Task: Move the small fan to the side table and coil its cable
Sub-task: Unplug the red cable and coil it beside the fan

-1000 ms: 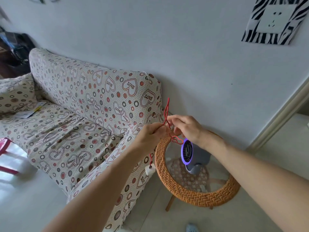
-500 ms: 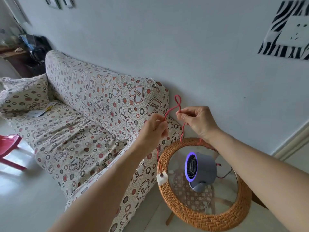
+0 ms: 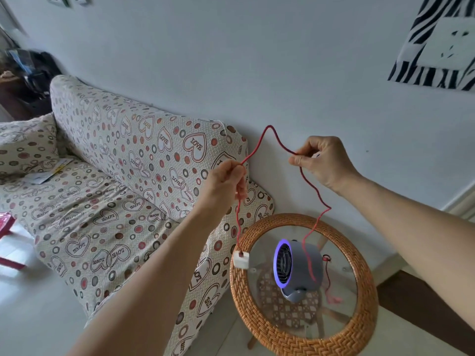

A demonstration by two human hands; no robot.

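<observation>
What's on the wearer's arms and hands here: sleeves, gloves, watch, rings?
Nothing is visibly worn. Both forearms are bare as far as the frame shows, with no sleeve edge in view. The left hand and right hand are ungloved, with no watch or band at either wrist. No rings show on the visible fingers, though some fingers are curled out of sight.

Open air lies between sofa arm and wall; the fan (mid-counter) and hanging cable block the counter.
</observation>
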